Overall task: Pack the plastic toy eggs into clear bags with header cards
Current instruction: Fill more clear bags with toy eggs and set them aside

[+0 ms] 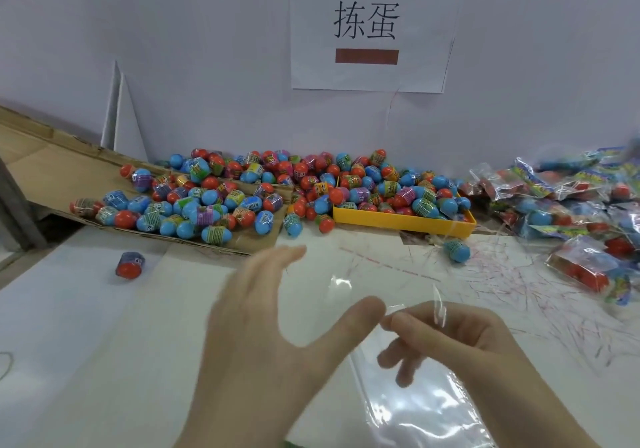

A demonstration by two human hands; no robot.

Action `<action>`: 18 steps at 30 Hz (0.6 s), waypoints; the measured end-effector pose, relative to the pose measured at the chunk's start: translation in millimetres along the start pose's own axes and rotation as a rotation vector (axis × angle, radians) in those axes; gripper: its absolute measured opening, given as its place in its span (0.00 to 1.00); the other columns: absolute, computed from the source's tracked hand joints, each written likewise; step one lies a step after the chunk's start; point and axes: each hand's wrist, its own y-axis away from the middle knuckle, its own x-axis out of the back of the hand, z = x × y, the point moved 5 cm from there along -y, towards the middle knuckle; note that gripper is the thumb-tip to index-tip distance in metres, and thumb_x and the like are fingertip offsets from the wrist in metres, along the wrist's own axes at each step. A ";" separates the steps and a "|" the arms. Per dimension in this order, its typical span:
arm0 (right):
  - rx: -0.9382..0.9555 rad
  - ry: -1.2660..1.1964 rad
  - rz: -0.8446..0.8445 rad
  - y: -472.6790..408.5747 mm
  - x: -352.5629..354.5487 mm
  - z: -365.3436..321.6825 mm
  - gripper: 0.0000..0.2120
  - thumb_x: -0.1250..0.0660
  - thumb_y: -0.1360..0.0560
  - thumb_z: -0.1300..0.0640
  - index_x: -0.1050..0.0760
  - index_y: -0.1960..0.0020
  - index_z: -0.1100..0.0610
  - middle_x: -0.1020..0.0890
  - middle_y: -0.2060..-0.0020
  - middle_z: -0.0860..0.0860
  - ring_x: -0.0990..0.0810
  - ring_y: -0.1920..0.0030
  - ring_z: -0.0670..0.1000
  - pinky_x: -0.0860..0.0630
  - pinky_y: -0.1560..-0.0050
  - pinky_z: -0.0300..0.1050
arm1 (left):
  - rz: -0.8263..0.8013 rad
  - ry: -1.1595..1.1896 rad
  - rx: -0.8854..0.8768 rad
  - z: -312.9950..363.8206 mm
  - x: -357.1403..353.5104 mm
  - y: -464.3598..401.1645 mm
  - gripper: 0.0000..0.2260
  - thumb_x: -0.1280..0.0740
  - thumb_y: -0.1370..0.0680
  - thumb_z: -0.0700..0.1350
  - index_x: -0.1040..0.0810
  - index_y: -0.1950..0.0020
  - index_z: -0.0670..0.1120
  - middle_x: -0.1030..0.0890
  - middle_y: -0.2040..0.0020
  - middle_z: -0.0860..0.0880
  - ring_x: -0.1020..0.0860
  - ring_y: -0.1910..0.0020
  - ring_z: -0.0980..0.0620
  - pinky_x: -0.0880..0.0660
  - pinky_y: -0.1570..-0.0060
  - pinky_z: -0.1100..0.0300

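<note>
The right hand (460, 340) pinches a clear bag (426, 409) near the front edge. The left hand (263, 336) is spread flat, holding nothing. The toy eggs (242, 198) lie far back, closer to the left hand.

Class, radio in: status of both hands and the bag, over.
Left hand open, fingers straight. Right hand pinching clear bag; bag empty. Egg pile beyond, nothing blocking.
</note>
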 end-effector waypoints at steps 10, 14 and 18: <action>0.032 0.495 0.562 -121.9 112.1 -0.9 0.13 0.32 0.28 0.49 0.20 0.53 0.59 0.16 0.55 0.53 0.20 0.59 0.46 0.24 0.56 0.41 | -0.276 0.795 0.383 -60.3 -66.9 -50.1 0.06 0.28 0.40 0.48 0.15 0.68 0.46 0.16 0.65 0.47 0.19 0.72 0.53 0.25 0.71 0.68; -0.004 1.197 0.627 -178.4 141.1 18.8 0.21 0.35 0.26 0.46 0.27 0.37 0.56 0.23 0.42 0.54 0.26 0.43 0.54 0.27 0.46 0.48 | -0.192 0.822 0.427 -74.4 -70.6 -53.6 0.11 0.25 0.45 0.47 0.16 0.67 0.44 0.17 0.66 0.46 0.20 0.72 0.52 0.26 0.72 0.67; -0.062 1.453 0.628 -201.6 149.4 31.3 0.24 0.34 0.27 0.43 0.29 0.36 0.54 0.28 0.39 0.56 0.31 0.40 0.56 0.30 0.44 0.49 | -0.181 0.825 0.402 -80.3 -70.8 -57.3 0.08 0.25 0.44 0.47 0.16 0.67 0.46 0.17 0.67 0.46 0.20 0.71 0.52 0.26 0.72 0.67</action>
